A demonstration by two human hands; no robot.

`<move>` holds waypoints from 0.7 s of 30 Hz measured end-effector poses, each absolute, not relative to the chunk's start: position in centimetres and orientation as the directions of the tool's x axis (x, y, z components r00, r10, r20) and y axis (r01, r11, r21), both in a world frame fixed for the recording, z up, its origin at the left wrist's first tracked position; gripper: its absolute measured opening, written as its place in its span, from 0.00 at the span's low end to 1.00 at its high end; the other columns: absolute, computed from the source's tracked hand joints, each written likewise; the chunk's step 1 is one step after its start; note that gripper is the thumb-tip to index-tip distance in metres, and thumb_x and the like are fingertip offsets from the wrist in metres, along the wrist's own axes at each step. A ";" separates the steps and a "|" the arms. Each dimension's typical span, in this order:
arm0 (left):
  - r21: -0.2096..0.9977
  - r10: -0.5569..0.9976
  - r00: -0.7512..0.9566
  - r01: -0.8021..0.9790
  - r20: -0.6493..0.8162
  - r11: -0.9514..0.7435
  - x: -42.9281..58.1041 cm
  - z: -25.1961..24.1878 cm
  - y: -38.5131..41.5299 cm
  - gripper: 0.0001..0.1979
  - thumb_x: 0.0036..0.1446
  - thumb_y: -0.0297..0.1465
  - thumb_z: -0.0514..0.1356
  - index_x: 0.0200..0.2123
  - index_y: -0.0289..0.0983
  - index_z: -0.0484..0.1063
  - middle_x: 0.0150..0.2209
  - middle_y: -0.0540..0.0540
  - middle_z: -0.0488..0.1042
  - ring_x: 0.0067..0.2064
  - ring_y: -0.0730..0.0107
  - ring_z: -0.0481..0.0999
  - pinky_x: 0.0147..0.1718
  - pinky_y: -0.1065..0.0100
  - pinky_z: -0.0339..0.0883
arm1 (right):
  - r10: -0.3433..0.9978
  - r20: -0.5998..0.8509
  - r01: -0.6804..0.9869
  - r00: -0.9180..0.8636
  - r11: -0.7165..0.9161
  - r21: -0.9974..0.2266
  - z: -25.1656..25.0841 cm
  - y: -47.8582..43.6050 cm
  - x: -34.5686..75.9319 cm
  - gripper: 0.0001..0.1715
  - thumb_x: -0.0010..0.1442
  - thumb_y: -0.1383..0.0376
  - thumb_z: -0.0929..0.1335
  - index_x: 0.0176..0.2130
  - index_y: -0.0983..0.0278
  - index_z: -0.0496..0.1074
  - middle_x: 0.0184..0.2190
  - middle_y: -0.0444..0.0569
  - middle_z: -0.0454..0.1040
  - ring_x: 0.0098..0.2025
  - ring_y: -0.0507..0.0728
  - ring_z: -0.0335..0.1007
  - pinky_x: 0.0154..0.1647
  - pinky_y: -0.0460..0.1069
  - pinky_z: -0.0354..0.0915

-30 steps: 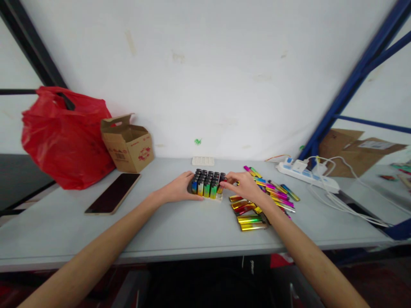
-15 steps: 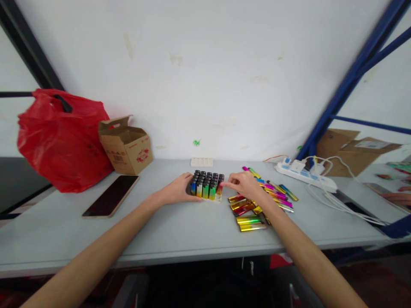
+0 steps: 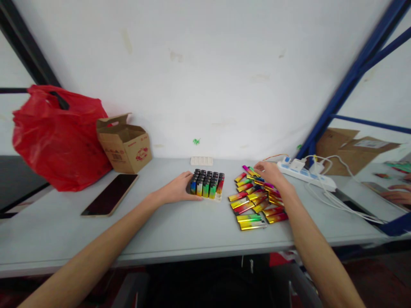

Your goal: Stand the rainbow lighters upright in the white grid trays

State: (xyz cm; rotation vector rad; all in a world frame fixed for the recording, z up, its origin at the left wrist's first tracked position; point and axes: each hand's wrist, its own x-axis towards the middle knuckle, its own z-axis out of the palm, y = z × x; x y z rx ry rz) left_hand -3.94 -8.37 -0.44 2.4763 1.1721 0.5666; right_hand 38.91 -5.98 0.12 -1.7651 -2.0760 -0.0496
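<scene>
A small tray of upright lighters (image 3: 207,184) with black tops and rainbow bodies stands mid-table. My left hand (image 3: 178,188) rests against its left side, fingers curled round the tray's edge. To the right lies a pile of several loose shiny lighters (image 3: 253,201) in gold, red, pink and green. My right hand (image 3: 269,174) hovers over the far end of that pile, fingers bent down onto the lighters; whether it grips one is hidden.
A dark phone (image 3: 110,195) lies at the left, behind it a cardboard box (image 3: 124,142) and a red plastic bag (image 3: 54,134). A white empty tray (image 3: 201,161) sits by the wall. A power strip (image 3: 305,174) with white cables is at the right; another person's hand (image 3: 396,196) shows far right.
My right hand left the right side of the lighter tray and moved right and back onto the loose pile. The left hand stayed on the tray.
</scene>
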 end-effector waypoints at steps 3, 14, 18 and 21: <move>0.475 0.787 0.577 0.642 0.217 -0.602 -3.9 -0.6 -8.2 0.46 0.43 0.62 0.73 0.59 0.41 0.76 0.58 0.38 0.77 0.59 0.39 0.76 0.63 0.46 0.69 | 0.971 0.197 0.949 -0.133 0.182 -0.257 0.6 -6.6 39.2 0.07 0.66 0.66 0.73 0.40 0.66 0.83 0.40 0.55 0.86 0.41 0.61 0.83 0.46 0.51 0.72; 0.476 0.789 0.575 0.643 0.216 -0.599 -4.0 -0.7 -8.2 0.46 0.44 0.62 0.73 0.60 0.41 0.75 0.59 0.38 0.77 0.60 0.39 0.76 0.62 0.47 0.69 | 0.979 0.043 0.936 -0.198 0.202 -0.290 0.9 -7.2 38.7 0.06 0.61 0.66 0.75 0.40 0.62 0.85 0.39 0.53 0.87 0.39 0.63 0.82 0.40 0.50 0.70; 0.464 0.791 0.578 0.656 0.199 -0.596 -3.9 -0.5 -8.3 0.48 0.45 0.62 0.72 0.61 0.39 0.74 0.60 0.36 0.76 0.59 0.39 0.75 0.62 0.46 0.69 | 0.945 0.218 0.901 -0.243 0.303 -0.310 0.9 -7.4 37.8 0.15 0.70 0.60 0.68 0.47 0.64 0.83 0.39 0.55 0.86 0.39 0.61 0.81 0.42 0.50 0.69; 0.465 0.778 0.590 0.639 0.213 -0.612 -3.9 -0.5 -8.3 0.47 0.45 0.62 0.72 0.62 0.40 0.73 0.59 0.38 0.77 0.59 0.41 0.76 0.63 0.48 0.69 | 0.931 0.300 0.865 -0.209 0.319 -0.386 0.8 -7.5 37.0 0.22 0.74 0.57 0.63 0.54 0.65 0.80 0.33 0.52 0.84 0.34 0.59 0.78 0.38 0.50 0.67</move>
